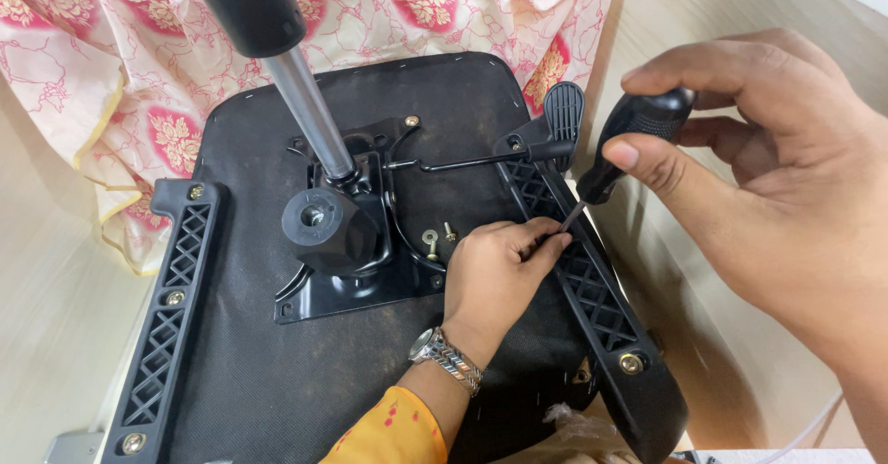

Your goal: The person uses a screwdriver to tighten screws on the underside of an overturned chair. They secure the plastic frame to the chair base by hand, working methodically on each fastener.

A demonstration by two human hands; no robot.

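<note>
My right hand point(786, 205) grips the black handle of a screwdriver point(634, 136), close to the camera at the right. Its thin shaft slants down-left onto the right black lattice armrest bracket point(592, 297). Another person's hand point(495, 274), with a metal wristwatch and a yellow sleeve, reaches in from the bottom. Its fingertips pinch around the screwdriver's tip, and whether they hold a screw is hidden. My left hand is not in sight. The bracket lies on the black underside of an upturned chair seat point(277, 371).
A black metal mechanism plate point(370, 270) with a shiny gas cylinder point(310, 112) stands at the seat's middle. Two loose screws point(438, 236) lie on the plate. A lever with a ribbed paddle point(563, 112) points right. A second lattice bracket point(171, 307) runs along the left. A floral cloth point(120, 66) lies behind.
</note>
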